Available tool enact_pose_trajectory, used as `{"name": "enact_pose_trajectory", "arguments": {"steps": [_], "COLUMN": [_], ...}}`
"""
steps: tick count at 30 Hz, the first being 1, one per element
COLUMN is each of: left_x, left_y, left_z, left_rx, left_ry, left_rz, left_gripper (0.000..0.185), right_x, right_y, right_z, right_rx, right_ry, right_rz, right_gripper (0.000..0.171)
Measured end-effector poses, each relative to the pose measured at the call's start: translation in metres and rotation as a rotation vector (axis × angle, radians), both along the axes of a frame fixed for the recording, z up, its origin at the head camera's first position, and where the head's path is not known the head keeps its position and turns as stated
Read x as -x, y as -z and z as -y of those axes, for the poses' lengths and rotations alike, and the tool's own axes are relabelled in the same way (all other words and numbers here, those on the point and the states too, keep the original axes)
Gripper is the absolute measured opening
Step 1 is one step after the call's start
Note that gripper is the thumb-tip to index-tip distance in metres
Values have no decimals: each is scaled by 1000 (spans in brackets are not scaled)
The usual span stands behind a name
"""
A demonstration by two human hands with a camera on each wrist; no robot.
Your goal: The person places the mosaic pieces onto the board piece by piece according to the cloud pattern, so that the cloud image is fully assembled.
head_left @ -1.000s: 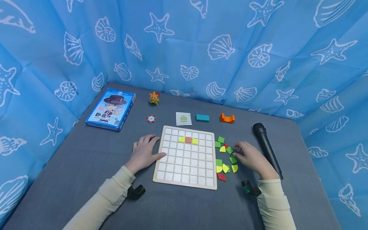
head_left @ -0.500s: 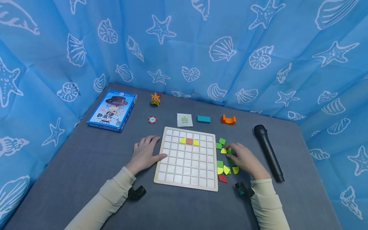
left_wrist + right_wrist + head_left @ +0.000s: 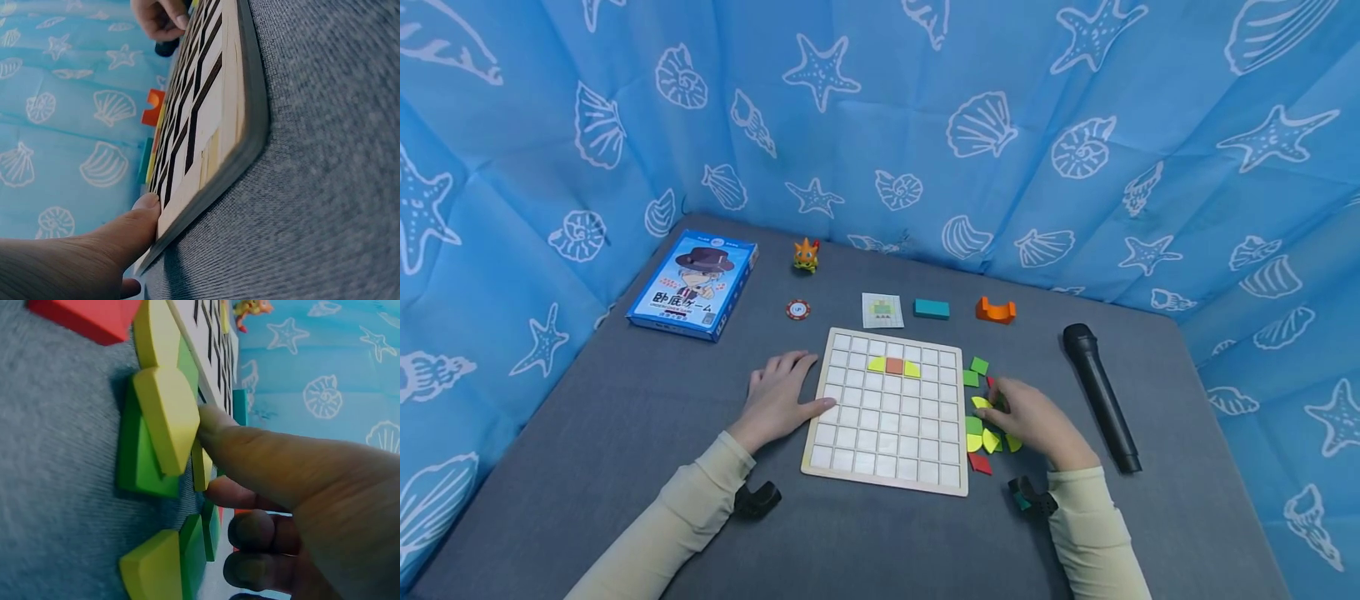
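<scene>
The right hand (image 3: 1033, 421) pinches a yellow piece (image 3: 981, 403) lying flat just beside the board (image 3: 887, 412), its curved edge facing away. The left hand (image 3: 778, 400) rests with relaxed fingers, thumb touching the board's left edge.

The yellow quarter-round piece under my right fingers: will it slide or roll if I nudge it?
The yellow piece looks flat-faced, so it should slide rather than roll. It seems rigid and light. The grey cloth tabletop may add drag, and neighbouring green pieces sit close, so they could get bumped.
</scene>
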State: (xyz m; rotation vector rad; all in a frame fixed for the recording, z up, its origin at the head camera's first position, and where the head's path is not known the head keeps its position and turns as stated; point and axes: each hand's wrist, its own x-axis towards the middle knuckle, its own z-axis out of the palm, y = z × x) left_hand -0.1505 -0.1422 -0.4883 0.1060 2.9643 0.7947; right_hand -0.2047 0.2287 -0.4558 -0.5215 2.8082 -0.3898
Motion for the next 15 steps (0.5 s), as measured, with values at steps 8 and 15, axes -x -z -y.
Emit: {"name": "enact_pose_trajectory", "arguments": {"steps": [8,15], "left_x": [0,0], "left_y": [-1,-1], "left_z": [0,-1], "left_rx": [5,11], "left_ry": [1,1], "left_rz": [6,17], "left_gripper": [78,78], "right_x": [-5,-7], "right_y": [0,1], "right_z": [5,7], "right_rx": [1,-10], "right_ry": [-24,-27], "right_rz": [-66,-95], "right_gripper": [33,29]}}
